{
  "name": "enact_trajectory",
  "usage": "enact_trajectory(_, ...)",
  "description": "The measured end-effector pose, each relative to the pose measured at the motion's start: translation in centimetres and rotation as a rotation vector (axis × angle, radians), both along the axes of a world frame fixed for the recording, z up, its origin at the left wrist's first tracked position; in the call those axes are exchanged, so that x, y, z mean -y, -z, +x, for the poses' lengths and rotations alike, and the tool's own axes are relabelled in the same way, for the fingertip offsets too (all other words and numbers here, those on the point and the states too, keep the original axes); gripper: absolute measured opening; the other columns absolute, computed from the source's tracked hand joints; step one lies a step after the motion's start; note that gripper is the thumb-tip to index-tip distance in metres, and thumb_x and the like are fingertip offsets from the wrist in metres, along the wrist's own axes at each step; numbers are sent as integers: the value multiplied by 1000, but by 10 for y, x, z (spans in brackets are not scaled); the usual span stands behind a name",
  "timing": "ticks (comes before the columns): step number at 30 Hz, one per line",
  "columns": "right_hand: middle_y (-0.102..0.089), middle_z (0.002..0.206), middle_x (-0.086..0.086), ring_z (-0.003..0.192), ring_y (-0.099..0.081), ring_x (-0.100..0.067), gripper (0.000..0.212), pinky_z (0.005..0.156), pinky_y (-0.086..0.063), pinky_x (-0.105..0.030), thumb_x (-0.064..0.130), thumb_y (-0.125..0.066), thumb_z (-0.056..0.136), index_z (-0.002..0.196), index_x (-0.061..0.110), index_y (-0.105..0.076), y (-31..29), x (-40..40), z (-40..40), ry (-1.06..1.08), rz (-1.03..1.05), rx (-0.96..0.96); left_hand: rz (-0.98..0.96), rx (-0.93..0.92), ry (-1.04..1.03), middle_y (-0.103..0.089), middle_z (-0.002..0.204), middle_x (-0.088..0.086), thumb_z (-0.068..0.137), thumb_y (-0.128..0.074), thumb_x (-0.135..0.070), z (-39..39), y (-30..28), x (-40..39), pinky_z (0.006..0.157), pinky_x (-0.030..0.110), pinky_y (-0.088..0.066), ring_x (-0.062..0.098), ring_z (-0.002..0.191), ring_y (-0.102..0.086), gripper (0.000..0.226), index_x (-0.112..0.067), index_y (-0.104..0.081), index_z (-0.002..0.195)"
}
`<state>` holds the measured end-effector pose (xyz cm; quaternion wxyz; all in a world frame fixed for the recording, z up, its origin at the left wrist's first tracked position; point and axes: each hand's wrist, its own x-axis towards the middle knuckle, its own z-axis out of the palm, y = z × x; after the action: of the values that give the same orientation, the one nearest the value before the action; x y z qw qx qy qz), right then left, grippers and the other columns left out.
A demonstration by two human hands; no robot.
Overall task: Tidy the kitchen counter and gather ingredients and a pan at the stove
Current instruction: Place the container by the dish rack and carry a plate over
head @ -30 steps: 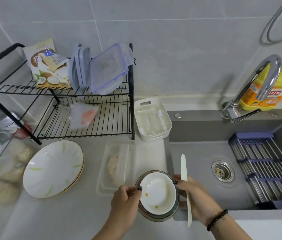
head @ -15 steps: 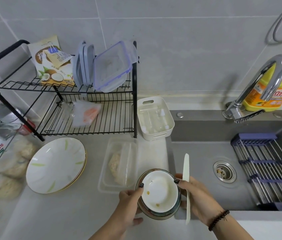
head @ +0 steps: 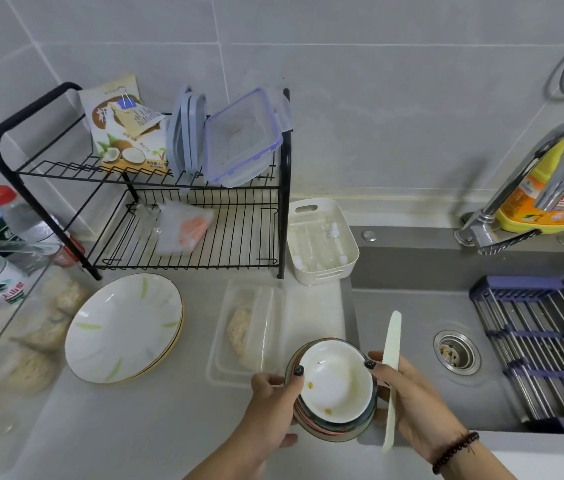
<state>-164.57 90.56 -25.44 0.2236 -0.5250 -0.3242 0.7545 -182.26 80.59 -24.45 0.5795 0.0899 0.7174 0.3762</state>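
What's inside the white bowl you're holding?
The white bowl holds only a few small orange-brown food smears. It sits nested in a darker striped bowl, whose inside is covered, so anything in there cannot be seen.

Home kitchen, grey sink (head: pixel 412 306) with chrome tap (head: pixel 550 168); dish rack (head: pixel 273 168) (tiled wall)
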Motion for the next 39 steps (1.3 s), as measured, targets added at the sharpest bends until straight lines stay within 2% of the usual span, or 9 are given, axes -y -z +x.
enact_trajectory(5,-61,80,-11,73,-57,-26,24,70,-50,-48,11,-61,89,113,9,-57,-11,-2,-1,45,18,5,24,-29,29,-62,106,-2,91,-53,-53,-2,-8,-5,80,37,-55,19,100,-65,40,-23,-37,113)
enact_trajectory(8,-62,84,-12,75,-56,-26,27,63,-49,-40,10,-62,88,114,6,-56,-23,-6,-5,59,60,-2,59,-49,58,-61,109,-2,91,-50,-54,-7,-18,-7,81,35,-56,15,98,-66,39,-24,-38,112)
enact_trajectory(15,-62,83,-14,69,-57,-25,31,66,-49,-42,11,-65,86,113,1,-55,-64,-12,-32,-7,165,6,145,-72,41,-60,107,-4,94,-47,-52,-33,-53,-9,89,38,-55,10,89,-67,33,-21,-42,106)
enact_trajectory(19,-63,85,-15,73,-58,-27,33,65,-51,-43,13,-66,84,113,1,-55,-89,-12,-61,-49,207,-7,195,-98,5,-60,108,-4,94,-48,-52,-56,-71,-4,89,39,-55,13,90,-67,31,-23,-42,104)
enact_trajectory(24,-62,86,-16,73,-56,-28,30,66,-50,-45,11,-63,87,115,1,-57,-114,-7,-110,-136,269,-62,245,-135,-113,-60,107,-2,93,-49,-53,-94,-92,11,87,37,-56,13,85,-68,35,-22,-42,106)
enact_trajectory(29,-64,84,-14,74,-61,-26,30,67,-54,-45,13,-65,86,111,1,-56,-124,1,-172,-229,292,-85,284,-210,-250,-61,102,-1,93,-50,-52,-141,-101,37,87,37,-56,19,90,-68,33,-22,-42,104)
enact_trajectory(32,-59,81,-12,73,-57,-25,24,68,-50,-44,14,-65,85,106,5,-56,-124,7,-211,-269,285,-119,290,-252,-344,-61,96,-3,91,-51,-52,-170,-103,52,87,37,-56,18,83,-67,35,-21,-43,103)
enact_trajectory(35,-58,80,-12,72,-57,-25,23,71,-47,-44,11,-65,85,106,4,-58,-123,17,-248,-300,274,-170,282,-310,-424,-60,98,-2,90,-53,-53,-199,-103,65,86,38,-56,20,91,-66,43,-15,-45,110)
enact_trajectory(39,-60,83,-13,75,-59,-27,39,75,-51,-50,10,-69,82,116,-2,-56,-118,28,-285,-299,259,-213,275,-355,-482,-60,104,0,91,-53,-53,-232,-97,75,84,36,-56,21,95,-64,38,-18,-44,104)
